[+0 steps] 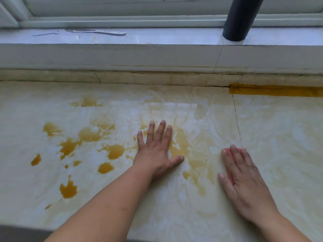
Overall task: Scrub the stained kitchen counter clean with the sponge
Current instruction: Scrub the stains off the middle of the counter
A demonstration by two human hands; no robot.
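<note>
The pale marble counter [279,130] carries several amber-yellow stains [115,151] across its left and middle, smeared thin and soapy toward the centre. My left hand [155,147] lies flat on the counter, fingers spread, holding nothing, at the edge of the smeared patch. My right hand [244,180] presses flat on a pink sponge [229,151] at the right; only the sponge's far edge and a strip by my thumb show past my fingers.
A raised white sill [122,55] runs along the back under a window frame. A black cylinder [239,20] stands on the sill at the right; a flat grey utensil [97,31] lies at the left. Yellow tape [276,90] lines the back-right seam.
</note>
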